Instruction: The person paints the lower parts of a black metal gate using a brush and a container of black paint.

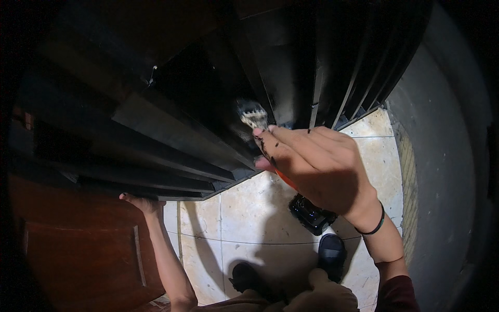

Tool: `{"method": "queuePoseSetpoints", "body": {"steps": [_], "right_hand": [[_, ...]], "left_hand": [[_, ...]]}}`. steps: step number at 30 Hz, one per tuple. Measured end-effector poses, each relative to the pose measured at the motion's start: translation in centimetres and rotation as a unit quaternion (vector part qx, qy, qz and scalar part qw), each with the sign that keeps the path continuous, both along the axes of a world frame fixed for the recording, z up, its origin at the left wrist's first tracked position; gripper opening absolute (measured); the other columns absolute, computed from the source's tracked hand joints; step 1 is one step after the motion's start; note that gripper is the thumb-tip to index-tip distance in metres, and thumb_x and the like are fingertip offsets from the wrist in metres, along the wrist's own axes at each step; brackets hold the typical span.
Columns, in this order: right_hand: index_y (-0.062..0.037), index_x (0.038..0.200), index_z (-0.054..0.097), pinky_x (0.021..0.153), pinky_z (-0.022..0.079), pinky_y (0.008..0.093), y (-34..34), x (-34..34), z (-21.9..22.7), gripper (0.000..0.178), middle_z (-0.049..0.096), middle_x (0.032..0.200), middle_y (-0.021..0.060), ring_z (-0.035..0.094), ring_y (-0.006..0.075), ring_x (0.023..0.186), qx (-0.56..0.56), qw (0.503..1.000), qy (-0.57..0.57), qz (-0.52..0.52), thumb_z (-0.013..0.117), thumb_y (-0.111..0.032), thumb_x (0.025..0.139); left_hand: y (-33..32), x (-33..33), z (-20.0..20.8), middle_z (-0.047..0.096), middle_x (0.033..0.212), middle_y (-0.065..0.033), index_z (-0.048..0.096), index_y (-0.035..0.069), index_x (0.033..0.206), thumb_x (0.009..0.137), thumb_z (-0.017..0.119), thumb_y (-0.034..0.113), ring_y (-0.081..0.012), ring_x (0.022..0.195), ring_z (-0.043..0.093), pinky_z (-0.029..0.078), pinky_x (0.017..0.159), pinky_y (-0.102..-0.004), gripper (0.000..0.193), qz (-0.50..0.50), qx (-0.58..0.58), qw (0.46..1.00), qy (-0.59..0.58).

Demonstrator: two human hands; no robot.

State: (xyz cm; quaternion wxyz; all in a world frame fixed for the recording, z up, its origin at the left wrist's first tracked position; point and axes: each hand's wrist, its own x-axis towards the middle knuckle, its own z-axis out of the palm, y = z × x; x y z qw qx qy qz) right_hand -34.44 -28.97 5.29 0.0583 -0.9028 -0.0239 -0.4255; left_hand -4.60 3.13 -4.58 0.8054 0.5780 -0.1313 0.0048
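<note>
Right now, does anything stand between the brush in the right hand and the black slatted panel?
Nothing visible does: the right hand holds the brush with its bristles at the black slatted panel, though blur hides whether they touch.

one brush (254, 117), two hands (327, 161) (145, 204), one black container (311, 215), two dark shoes (331, 251) (245, 275), one dark wristband (378, 223)

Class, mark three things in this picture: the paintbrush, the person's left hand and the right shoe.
Paintbrush (254, 117): head view, on its pale, blurred head.
Left hand (147, 204): head view, on the middle of the hand.
Right shoe (331, 251): head view, on its dark top.
</note>
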Motion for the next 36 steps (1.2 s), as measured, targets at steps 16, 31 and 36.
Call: {"method": "queuePoseSetpoints", "body": {"steps": [16, 31, 36], "right_hand": [[-0.0092, 0.126, 0.062, 0.063, 0.054, 0.0260, 0.8, -1.8, -9.3, 0.040, 0.063, 0.104, 0.0060, 0.066, 0.0138, 0.068, -0.003, 0.988, 0.150, 0.043, 0.072, -0.024, 0.090], [-0.0042, 0.129, 0.060, 0.067, 0.053, 0.0257, 2.2, -0.8, -13.3, 0.046, 0.062, 0.122, 0.0140, 0.066, 0.0136, 0.076, -0.023, 0.998, 0.065, -0.004, 0.073, -0.026, 0.091], [0.0003, 0.116, 0.067, 0.064, 0.054, 0.0361, 2.9, -6.3, -14.6, 0.036, 0.069, 0.093, 0.0120, 0.067, 0.0269, 0.071, 0.175, 0.966, 0.179, 0.069, 0.074, -0.019, 0.087]], "left_hand": [[-0.2, 0.0, -0.3, 0.025, 0.160, -0.0145, 0.030, 0.012, 0.157, 0.061, 0.039, 0.104, -0.0341, 0.147, 0.025, 0.026, 0.122, -0.0552, 0.133, 0.009, 0.020, 1.000, -0.022], [-0.1, 0.2, -0.5, 0.022, 0.162, -0.0118, 0.030, 0.015, 0.157, 0.064, 0.046, 0.100, -0.0341, 0.147, 0.025, 0.026, 0.122, -0.0534, 0.128, -0.022, 0.002, 1.000, -0.009], [3.1, 3.2, -3.3, 0.035, 0.159, -0.0070, 0.035, 0.013, 0.156, 0.071, 0.048, 0.096, -0.0287, 0.144, 0.034, 0.029, 0.120, -0.0480, 0.119, -0.034, -0.053, 0.998, 0.014]]}}
